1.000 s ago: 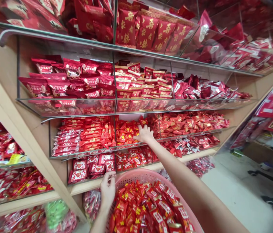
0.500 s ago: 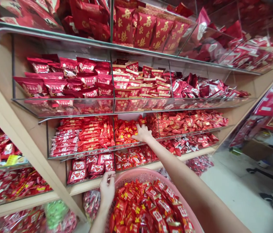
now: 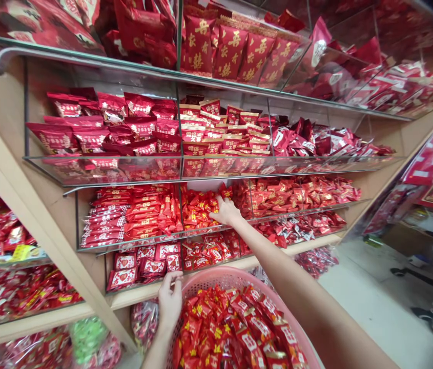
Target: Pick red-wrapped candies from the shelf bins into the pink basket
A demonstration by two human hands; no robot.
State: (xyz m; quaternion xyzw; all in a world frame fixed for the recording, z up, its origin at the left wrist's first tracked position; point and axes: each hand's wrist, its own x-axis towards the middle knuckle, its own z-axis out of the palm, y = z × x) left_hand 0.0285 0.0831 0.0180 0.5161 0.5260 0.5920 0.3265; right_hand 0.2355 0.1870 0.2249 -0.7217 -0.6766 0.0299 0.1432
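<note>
My right hand reaches into a compartment of the lower glass shelf, fingers spread over small red-and-yellow wrapped candies; its fingertips are partly hidden against the packets. Below it, a pink perforated plastic basket is heaped with red wrapped candies, some with yellow print, others with white print. At the basket's left rim is my left hand, its fingers loosely bent and apart, with nothing seen in them. Whether it touches the rim I cannot tell.
Glass dividers and front lips edge the shelves; a glass shelf lip runs just above my right hand. Red candy packets fill the upper tiers. A wooden post stands left. Bagged goods lie below, and pale floor shows at right.
The view has shifted very slightly. Both hands and the basket stay in nearly the same places, and no candy has visibly moved.
</note>
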